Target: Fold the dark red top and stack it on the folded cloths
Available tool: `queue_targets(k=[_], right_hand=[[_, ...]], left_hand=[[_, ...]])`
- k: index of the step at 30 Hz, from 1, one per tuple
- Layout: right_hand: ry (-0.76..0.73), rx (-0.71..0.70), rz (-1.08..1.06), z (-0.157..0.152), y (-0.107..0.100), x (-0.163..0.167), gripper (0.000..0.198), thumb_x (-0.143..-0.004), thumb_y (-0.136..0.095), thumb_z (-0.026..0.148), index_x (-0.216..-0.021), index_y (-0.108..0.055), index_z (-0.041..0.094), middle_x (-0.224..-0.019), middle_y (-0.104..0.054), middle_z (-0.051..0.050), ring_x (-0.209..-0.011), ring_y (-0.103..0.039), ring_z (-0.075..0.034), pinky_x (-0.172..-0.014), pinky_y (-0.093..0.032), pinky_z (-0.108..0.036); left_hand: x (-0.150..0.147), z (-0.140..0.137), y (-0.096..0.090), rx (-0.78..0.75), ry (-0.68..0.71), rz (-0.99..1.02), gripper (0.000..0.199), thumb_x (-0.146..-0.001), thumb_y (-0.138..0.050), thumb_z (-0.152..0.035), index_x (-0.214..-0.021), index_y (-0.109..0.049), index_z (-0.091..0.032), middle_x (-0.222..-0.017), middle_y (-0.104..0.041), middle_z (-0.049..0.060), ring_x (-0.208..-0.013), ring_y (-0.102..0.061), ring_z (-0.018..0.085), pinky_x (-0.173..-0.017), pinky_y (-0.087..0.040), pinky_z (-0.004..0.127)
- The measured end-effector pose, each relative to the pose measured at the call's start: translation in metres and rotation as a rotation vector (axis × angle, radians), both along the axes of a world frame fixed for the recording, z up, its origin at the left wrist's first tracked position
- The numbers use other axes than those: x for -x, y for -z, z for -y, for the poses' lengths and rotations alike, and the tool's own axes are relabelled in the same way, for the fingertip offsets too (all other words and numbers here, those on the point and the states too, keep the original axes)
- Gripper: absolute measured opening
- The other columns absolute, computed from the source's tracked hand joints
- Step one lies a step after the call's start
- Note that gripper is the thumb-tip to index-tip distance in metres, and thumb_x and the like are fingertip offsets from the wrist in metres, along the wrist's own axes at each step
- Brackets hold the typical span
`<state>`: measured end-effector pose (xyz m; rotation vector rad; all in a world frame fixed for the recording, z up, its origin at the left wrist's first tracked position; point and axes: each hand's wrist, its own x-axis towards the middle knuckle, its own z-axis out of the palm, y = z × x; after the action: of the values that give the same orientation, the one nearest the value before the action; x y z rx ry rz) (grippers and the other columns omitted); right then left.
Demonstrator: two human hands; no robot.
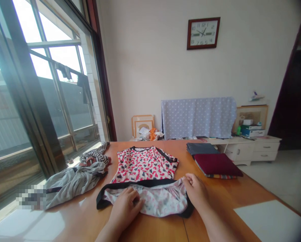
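Note:
A short-sleeved shirt (144,164) with red and dark hearts and black trim lies on the wooden table in front of me, neckline away from me. Its lower part is turned up, so the paler inside (163,200) and a black hem band show. My left hand (127,205) rests on the left part of this turned-up cloth, fingers curled into it and thumb towards the right. At the right end of the fold, my right hand (194,189) pinches the shirt's edge between thumb and fingers.
Crumpled grey clothing (75,183) and a striped garment (96,154) lie at the left by the window. Folded clothes, a maroon one (217,164) and a dark grey one (202,148), are stacked at the right. A white sheet (273,220) lies at the near right.

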<state>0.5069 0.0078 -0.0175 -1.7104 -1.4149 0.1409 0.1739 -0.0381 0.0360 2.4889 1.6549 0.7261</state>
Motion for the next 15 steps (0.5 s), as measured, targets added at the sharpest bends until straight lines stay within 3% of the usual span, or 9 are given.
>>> queue_targets(k=[6,10,12,15], right_hand=[[0.103,0.2,0.217,-0.003,0.006,-0.004,0.06,-0.087,-0.042,0.064,-0.119,-0.064,0.018,-0.114,-0.068,-0.016,-0.108,-0.062,-0.031,-0.093,-0.044,-0.039],[0.112,0.236,0.207,-0.002,0.005,-0.01,0.053,-0.094,-0.032,0.054,-0.112,-0.067,0.019,-0.107,-0.07,-0.014,-0.104,-0.064,-0.028,-0.089,-0.045,-0.036],[0.119,0.274,0.241,0.001,0.003,-0.011,0.048,-0.092,-0.036,0.05,-0.108,-0.068,0.019,-0.104,-0.07,-0.014,-0.1,-0.065,-0.028,-0.084,-0.045,-0.036],[0.099,0.339,0.307,0.008,0.001,-0.01,0.042,-0.085,-0.046,0.054,-0.096,-0.07,0.022,-0.098,-0.069,-0.014,-0.092,-0.065,-0.031,-0.073,-0.044,-0.038]], left_hand=[[0.002,0.002,0.002,0.057,-0.12,-0.09,0.037,-0.093,-0.048,-0.045,-0.067,-0.055,-0.021,-0.07,-0.063,0.001,-0.07,-0.059,0.017,-0.066,-0.031,0.027],[0.022,0.015,0.003,-0.002,-0.193,0.007,0.045,-0.097,-0.037,-0.05,-0.066,-0.052,-0.021,-0.064,-0.061,0.0,-0.066,-0.058,0.016,-0.063,-0.033,0.027],[0.04,0.022,0.003,-0.12,-0.299,0.09,0.041,-0.097,-0.036,-0.049,-0.075,-0.057,-0.022,-0.073,-0.064,0.002,-0.073,-0.061,0.018,-0.067,-0.037,0.027],[0.068,0.029,0.002,-0.276,-0.631,0.169,0.039,-0.094,-0.04,-0.051,-0.106,-0.061,-0.02,-0.105,-0.067,0.011,-0.1,-0.061,0.026,-0.085,-0.043,0.035]])
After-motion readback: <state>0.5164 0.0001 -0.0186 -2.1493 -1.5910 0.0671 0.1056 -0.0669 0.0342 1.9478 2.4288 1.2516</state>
